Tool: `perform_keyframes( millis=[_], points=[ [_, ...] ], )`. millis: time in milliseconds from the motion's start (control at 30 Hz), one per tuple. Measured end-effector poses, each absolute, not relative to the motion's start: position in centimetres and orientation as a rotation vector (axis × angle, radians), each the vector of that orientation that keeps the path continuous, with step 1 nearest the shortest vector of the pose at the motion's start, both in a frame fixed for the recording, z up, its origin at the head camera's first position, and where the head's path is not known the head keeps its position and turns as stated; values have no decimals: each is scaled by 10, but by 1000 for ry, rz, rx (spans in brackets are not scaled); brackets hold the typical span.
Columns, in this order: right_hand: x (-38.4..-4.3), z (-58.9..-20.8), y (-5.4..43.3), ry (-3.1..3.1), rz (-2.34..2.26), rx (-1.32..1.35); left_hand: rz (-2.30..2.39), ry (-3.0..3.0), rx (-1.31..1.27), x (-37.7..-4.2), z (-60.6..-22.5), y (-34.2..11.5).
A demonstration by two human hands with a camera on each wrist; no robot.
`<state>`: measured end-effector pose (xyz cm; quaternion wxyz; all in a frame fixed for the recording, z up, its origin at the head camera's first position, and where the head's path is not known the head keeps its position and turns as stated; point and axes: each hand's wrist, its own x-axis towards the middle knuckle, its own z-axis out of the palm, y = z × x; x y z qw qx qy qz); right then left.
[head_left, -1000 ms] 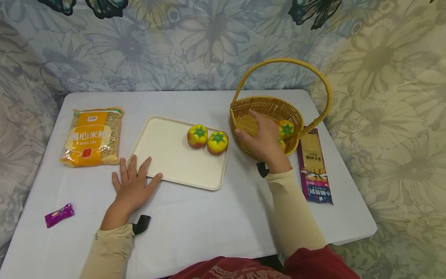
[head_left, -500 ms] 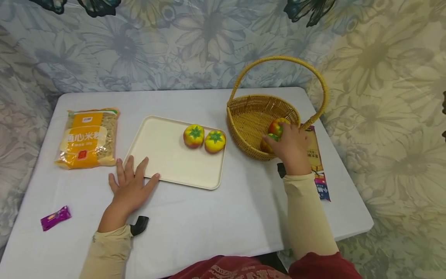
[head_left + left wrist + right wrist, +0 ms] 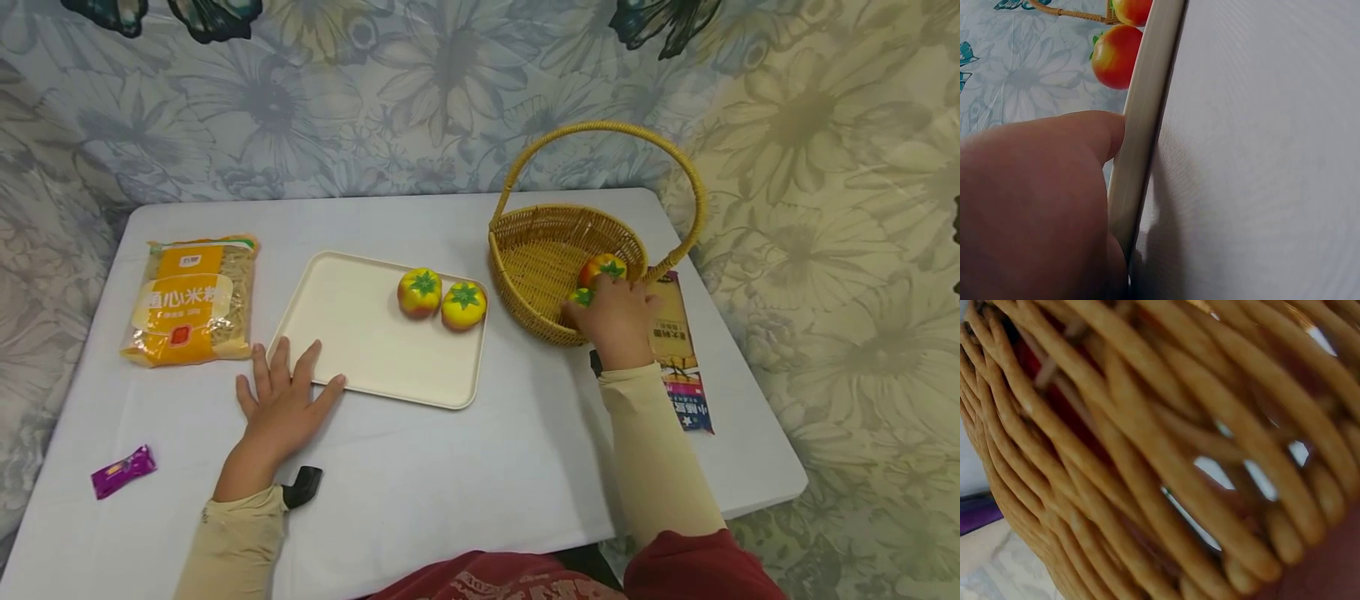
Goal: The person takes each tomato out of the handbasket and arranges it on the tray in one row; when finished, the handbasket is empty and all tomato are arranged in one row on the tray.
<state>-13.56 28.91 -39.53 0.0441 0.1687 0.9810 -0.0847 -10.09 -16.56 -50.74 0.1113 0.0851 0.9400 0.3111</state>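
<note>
My left hand (image 3: pixel 281 417) lies with spread fingers at the near left corner of a cream tray (image 3: pixel 360 333), its thumb against the rim (image 3: pixel 1138 125) in the left wrist view. Two yellow-red persimmons (image 3: pixel 419 292) with green leafy tops sit at the tray's right end. Inside the wicker basket (image 3: pixel 540 250), my right hand (image 3: pixel 618 321) reaches over the near side and grips the nearer persimmon (image 3: pixel 581 296), mostly covered by the fingers. Another persimmon (image 3: pixel 602 268) lies just beyond the fingertips. The basket's weave (image 3: pixel 1147 450) fills the right wrist view.
A bag of dry noodles (image 3: pixel 191 300) lies left of the tray, and a small purple wrapped sweet (image 3: pixel 123 472) is nearer on the left. A pasta packet (image 3: pixel 678 358) lies right of the basket, partly behind the right arm. The basket handle (image 3: pixel 615 127) arches high.
My right hand has moved from over the basket's middle to its near right side and closed round the nearer persimmon. The left hand stays at the tray.
</note>
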Motion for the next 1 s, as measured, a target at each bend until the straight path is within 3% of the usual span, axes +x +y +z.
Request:
perform_keyframes(
  millis=[433,767,1000],
  points=[
    [-146,-409,288,3003,-219,469,910,2750,245,-98,-504,-164],
    [-157,-415,283,3017,-439,306,901,2757,244,-100,-505,-165],
    [-157,-416,281,3070,-407,354,903,2746,235,-100,-503,-164]
  ],
)
